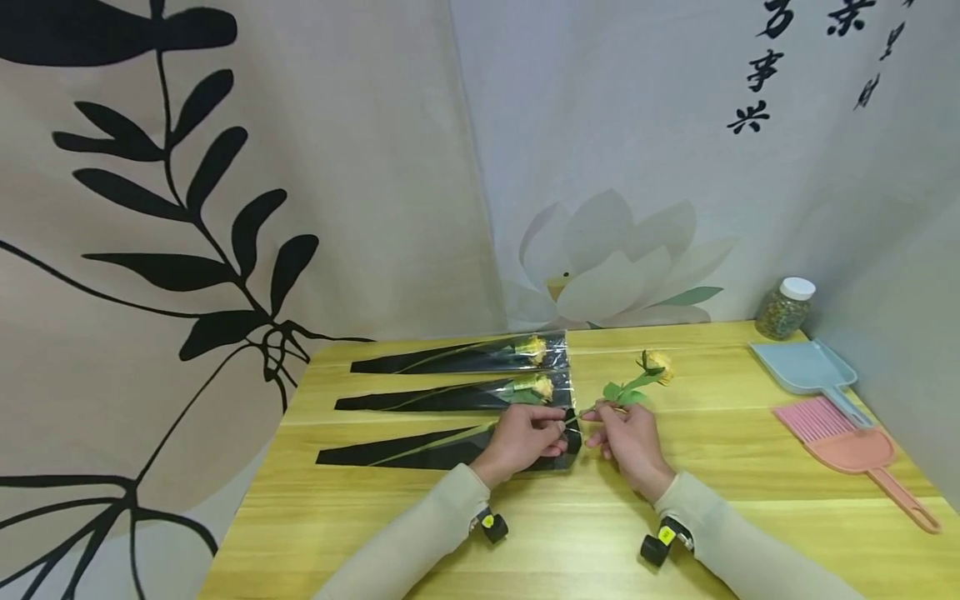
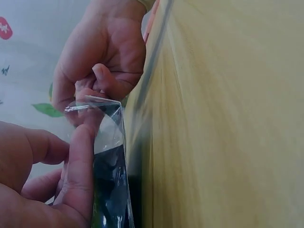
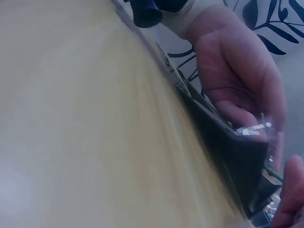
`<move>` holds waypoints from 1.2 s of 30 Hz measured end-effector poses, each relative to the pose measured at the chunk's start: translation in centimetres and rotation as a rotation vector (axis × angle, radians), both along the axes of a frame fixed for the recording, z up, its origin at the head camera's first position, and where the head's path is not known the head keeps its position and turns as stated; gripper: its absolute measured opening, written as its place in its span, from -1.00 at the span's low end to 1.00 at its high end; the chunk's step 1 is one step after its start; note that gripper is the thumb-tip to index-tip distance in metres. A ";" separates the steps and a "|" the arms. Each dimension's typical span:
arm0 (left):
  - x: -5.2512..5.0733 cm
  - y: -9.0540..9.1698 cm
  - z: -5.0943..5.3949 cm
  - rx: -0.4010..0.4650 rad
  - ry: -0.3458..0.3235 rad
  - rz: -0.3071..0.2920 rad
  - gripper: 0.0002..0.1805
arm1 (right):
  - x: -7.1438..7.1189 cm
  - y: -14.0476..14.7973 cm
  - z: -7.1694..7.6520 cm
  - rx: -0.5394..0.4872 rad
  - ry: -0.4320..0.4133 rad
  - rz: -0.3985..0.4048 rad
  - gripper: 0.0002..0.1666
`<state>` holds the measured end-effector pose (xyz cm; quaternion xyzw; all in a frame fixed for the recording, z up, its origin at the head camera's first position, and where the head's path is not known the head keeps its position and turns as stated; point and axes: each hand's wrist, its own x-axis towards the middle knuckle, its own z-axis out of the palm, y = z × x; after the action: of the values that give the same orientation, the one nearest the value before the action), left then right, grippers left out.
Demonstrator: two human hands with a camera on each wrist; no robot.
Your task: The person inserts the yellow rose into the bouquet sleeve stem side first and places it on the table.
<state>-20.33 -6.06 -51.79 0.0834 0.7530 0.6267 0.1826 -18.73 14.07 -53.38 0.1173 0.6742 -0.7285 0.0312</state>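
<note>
My left hand [image 1: 525,437] holds the mouth of a black and clear flower sleeve [image 1: 442,450] lying nearest me. In the left wrist view, its fingers are at the clear plastic sleeve edge [image 2: 114,130]. Just right of that mouth, my right hand [image 1: 628,437] pinches the green stem of a yellow rose [image 1: 658,367]. The bloom points up and right, beyond the hand, and the stem runs into the sleeve. Within the right wrist view, the black sleeve end [image 3: 249,161] gapes towards the right fingertips [image 3: 290,190]; most of that hand is out of frame.
Two sleeved yellow roses, a far one [image 1: 534,350] and a middle one [image 1: 542,387], lie behind the held sleeve. To the right are a lidded jar [image 1: 783,310], a blue dustpan [image 1: 806,367] and a pink dustpan [image 1: 855,450]. A printed curtain [image 1: 390,167] hangs behind the wooden table [image 1: 352,533].
</note>
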 end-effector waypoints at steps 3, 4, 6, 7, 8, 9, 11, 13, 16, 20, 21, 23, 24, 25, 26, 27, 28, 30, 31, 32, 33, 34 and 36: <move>-0.1 0.1 0.2 -0.001 0.014 -0.006 -0.66 | 0.2 -0.4 -0.1 -0.010 -0.016 0.009 -0.60; -0.1 0.2 0.2 0.001 0.018 -0.006 -0.65 | 0.2 -0.5 -0.1 -0.012 -0.023 0.008 -0.63; -0.1 0.3 0.3 0.004 0.021 -0.005 -0.65 | 0.4 -0.8 -0.1 -0.007 -0.026 0.020 -0.66; -0.1 0.3 0.3 0.005 0.022 -0.003 -0.65 | 0.5 -0.9 -0.1 -0.006 -0.026 0.028 -0.67; -0.1 0.4 0.3 0.005 0.022 0.000 -0.66 | 0.5 -1.0 -0.1 -0.007 -0.026 0.034 -0.68; -0.2 0.4 0.3 0.008 0.025 0.005 -0.67 | 0.6 -1.1 -0.1 -0.008 -0.023 0.040 -0.69; -0.2 0.4 0.3 0.011 0.022 0.007 -0.67 | 0.7 -1.2 -0.1 -0.019 -0.015 0.048 -0.70; -0.2 0.4 0.3 0.016 0.019 0.003 -0.67 | 0.8 -1.3 -0.1 -0.035 -0.008 0.052 -0.70; -0.2 0.4 0.4 0.015 0.014 -0.002 -0.67 | 0.8 -1.2 -0.1 -0.058 0.005 0.058 -0.68; -0.4 0.3 0.4 0.009 0.018 -0.005 -0.68 | 0.8 -0.9 -0.1 -0.055 0.023 0.069 -0.64; -0.5 0.2 0.4 0.008 0.017 -0.006 -0.68 | 0.8 -0.9 -0.1 -0.048 0.024 0.068 -0.64; -0.5 0.3 0.4 0.011 0.016 -0.008 -0.68 | 0.8 -0.7 -0.1 -0.047 0.032 0.060 -0.65; -0.5 0.3 0.4 0.013 0.015 -0.007 -0.68 | 0.8 -0.6 0.0 -0.050 0.037 0.053 -0.65; -0.5 0.3 0.4 0.014 0.014 -0.007 -0.68 | 0.9 -0.5 0.0 -0.057 0.041 0.045 -0.65; -0.5 0.3 0.4 0.015 0.013 -0.006 -0.68 | 0.9 -0.5 0.0 -0.060 0.048 0.040 -0.65; -0.5 0.2 0.4 0.014 0.014 -0.007 -0.68 | 0.9 -0.4 0.1 -0.063 0.055 0.035 -0.66; -0.5 0.2 0.5 0.012 0.016 -0.006 -0.68 | 0.8 -0.3 0.1 -0.066 0.064 0.031 -0.65; -0.5 0.2 0.5 0.012 0.018 -0.002 -0.68 | 0.8 -0.2 0.1 -0.060 0.076 0.029 -0.63; -0.5 0.2 0.5 0.011 0.019 -0.002 -0.68 | 0.8 -0.1 0.1 -0.054 0.078 0.027 -0.63; -0.5 0.3 0.5 0.009 0.021 -0.002 -0.68 | 0.7 -0.1 0.2 -0.044 0.079 0.027 -0.61; -0.5 0.3 0.5 0.006 0.025 -0.003 -0.68 | 0.7 -0.1 0.2 -0.032 0.073 0.024 -0.62; -0.5 0.3 0.5 0.008 0.024 -0.002 -0.68 | 0.7 -0.1 0.1 -0.020 0.066 0.022 -0.62; -0.4 0.4 0.5 0.010 0.022 -0.003 -0.68 | 0.7 -0.1 0.1 -0.005 0.043 0.019 -0.64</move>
<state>-20.76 -5.63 -51.25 0.0922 0.7515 0.6294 0.1750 -18.03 13.99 -53.26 0.0950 0.6741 -0.7321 0.0241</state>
